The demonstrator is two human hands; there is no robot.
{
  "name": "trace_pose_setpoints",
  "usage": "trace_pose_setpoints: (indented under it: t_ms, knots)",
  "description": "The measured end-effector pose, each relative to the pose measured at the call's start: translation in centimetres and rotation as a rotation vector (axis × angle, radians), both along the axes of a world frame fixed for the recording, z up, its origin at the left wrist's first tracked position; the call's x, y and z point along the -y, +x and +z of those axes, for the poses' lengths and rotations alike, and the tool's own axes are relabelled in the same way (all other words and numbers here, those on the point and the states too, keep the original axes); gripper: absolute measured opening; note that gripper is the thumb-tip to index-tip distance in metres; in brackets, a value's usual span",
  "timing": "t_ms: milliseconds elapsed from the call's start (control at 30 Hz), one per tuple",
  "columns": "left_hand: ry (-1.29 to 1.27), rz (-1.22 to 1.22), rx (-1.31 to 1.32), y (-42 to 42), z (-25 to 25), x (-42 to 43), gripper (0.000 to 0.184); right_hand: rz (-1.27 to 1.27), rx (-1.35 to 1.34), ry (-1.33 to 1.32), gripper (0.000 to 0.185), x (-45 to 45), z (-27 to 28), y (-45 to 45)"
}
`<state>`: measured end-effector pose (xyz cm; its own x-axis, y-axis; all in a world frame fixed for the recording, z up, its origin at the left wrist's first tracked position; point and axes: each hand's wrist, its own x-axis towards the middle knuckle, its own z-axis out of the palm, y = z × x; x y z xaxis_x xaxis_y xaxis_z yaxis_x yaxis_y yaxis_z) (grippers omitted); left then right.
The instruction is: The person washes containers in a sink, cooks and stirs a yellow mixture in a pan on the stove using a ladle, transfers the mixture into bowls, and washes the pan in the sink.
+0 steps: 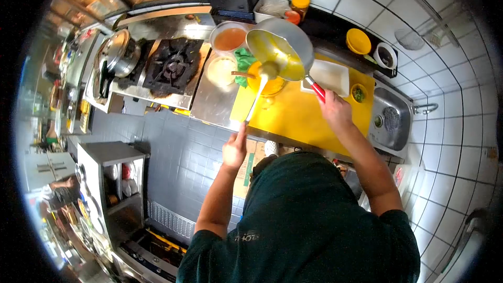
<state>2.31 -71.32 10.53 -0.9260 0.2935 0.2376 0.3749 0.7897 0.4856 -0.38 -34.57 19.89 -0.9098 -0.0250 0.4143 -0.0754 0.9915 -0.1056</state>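
My right hand [336, 109] grips the red handle of a frying pan [299, 39], tilted so that its yellow-coated inside shows. In my left hand [234, 149] is the long pale handle of a ladle [255, 100], whose rounded head is at the pan's lower rim. Beneath the pan sits a yellow bowl [273, 89], partly hidden. A green cloth or bag [243, 61] lies beside it, with a brown handle crossing the bowl's edge. Whether the ladle touches the pan I cannot tell.
A yellow board [309, 120] bears a white tray [333, 76] and a small bowl of chopped greens [359, 93]. Right of it is a sink [390, 126]. Leftward stand a pale-filled bowl [221, 71], an orange-filled bowl [229, 39], a gas burner [174, 66] and a metal pot [120, 55].
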Motion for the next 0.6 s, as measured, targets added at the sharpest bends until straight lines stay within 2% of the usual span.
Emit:
trace_pose_setpoints:
  t_ms: [200,400,500,533,567,600]
  knots:
    - [-0.054,-0.024,-0.019,0.7,1.8,1.2,0.055,-0.043,-0.078,0.03,0.027,-0.8,-0.4,1.0]
    - [0.013,-0.091,-0.144,-2.3,4.7,-4.6,0.054,-0.046,0.06,-0.198,0.024,-1.2,0.3,2.4]
    - [-0.07,-0.076,0.005,-2.0,4.7,-4.1,0.055,-0.076,0.092,-0.283,0.023,-0.9,1.2,2.9]
    - [0.063,-0.098,-0.087,-1.6,5.4,-4.2,0.054,-0.063,0.104,-0.308,0.022,-1.1,1.1,3.0]
    - [0.048,-0.056,0.035,-0.6,5.3,-2.9,0.052,-0.045,0.112,-0.335,0.022,-1.4,1.1,3.1]
    - [0.044,-0.101,-0.118,-0.1,4.7,-2.0,0.051,-0.093,0.188,-0.346,0.021,-1.3,1.8,3.4]
